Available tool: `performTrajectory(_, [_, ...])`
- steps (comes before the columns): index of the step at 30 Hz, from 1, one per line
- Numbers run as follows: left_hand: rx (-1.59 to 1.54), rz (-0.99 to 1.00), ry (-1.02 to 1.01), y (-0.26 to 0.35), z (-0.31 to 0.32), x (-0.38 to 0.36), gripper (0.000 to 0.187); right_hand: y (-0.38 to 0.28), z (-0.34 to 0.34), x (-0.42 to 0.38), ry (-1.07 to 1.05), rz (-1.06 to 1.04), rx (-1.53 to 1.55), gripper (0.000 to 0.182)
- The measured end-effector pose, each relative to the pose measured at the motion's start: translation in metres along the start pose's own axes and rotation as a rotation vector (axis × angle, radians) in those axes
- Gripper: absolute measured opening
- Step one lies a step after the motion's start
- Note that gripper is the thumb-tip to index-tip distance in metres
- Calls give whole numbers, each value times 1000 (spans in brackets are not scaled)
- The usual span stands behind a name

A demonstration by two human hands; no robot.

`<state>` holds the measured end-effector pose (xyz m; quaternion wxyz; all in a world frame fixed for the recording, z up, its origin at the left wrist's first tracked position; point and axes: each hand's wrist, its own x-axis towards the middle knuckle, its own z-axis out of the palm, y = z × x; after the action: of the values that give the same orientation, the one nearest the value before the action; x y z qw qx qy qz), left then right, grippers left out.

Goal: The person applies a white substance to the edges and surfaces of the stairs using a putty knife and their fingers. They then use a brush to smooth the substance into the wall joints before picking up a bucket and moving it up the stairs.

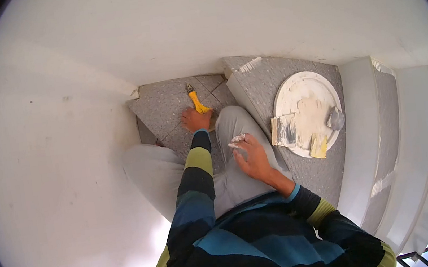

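My left hand is low over the grey step at the wall corner, fingers curled at the lower end of a yellow-handled tool. The tool's short dark tip points away from me, toward the wall. Part of a pale piece shows beside that hand, next to my knee. Above my thigh, my right hand is held with its thumb apart from the fingers. White paste coats its fingertips, and no tool shows in it.
On the step to the right lies a round white lid smeared with filler. A wide putty blade, a yellow spreader and a grey lump rest at its edge. White walls surround the corner; more steps rise on the right.
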<state>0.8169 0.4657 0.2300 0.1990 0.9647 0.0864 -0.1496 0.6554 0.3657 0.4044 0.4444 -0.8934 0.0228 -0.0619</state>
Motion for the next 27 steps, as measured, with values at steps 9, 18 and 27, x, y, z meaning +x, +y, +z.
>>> performTrajectory(9, [-478, -70, -366, -56, 11, 47, 59, 10, 11, 2, -19, 121, 150, 30])
performTrajectory(18, [-1667, 139, -574, 32, -125, -59, 29, 2, -12, 32, 181, 238, 705, 64])
performTrajectory(27, [-1177, 646, -666, 124, -110, -90, 42, 23, -104, 35, 416, 271, 257, 37])
